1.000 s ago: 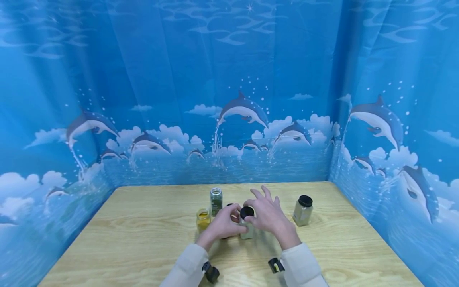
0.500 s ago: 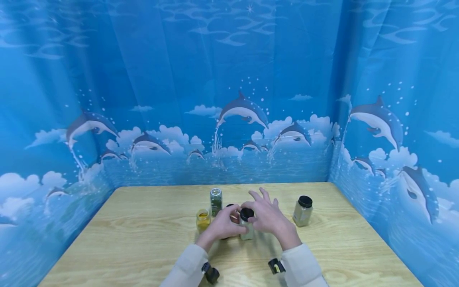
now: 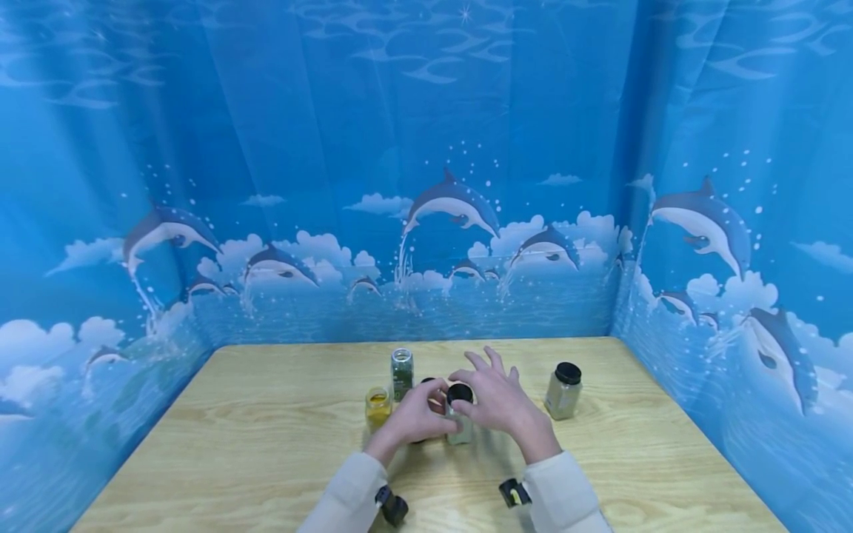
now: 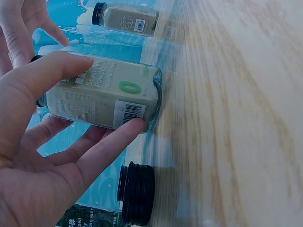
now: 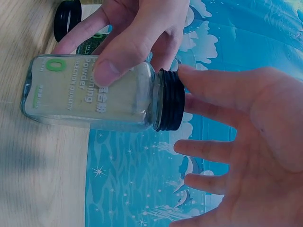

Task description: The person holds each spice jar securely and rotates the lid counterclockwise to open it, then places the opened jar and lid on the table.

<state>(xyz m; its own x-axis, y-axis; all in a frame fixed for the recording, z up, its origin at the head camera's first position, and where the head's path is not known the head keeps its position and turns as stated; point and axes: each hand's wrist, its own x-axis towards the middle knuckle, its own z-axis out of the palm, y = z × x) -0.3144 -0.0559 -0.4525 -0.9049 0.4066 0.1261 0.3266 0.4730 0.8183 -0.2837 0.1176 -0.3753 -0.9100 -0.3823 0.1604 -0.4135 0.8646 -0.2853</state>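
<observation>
My left hand (image 3: 421, 416) grips a clear glass jar of pale seasoning powder (image 4: 102, 101), thumb on one side and fingers on the other. The jar stands upright on the table, its label and barcode facing the left wrist camera. On its mouth sits a ribbed black lid (image 5: 171, 101). My right hand (image 3: 496, 396) pinches that lid with thumb and index finger, while its other fingers are spread away. Black lids (image 4: 138, 194) rest on the table by my left hand, mostly hidden behind it in the head view.
An uncapped jar of green flakes (image 3: 402, 374) and an uncapped jar of yellow powder (image 3: 378, 409) stand to the left. Another black-lidded jar of pale powder (image 3: 563, 391) stands to the right. A blue dolphin-print curtain (image 3: 426, 148) borders the wooden table (image 3: 266, 444).
My right fingers and the lid shift very slightly. My left hand stays in place round the jar, and the other jars have not moved.
</observation>
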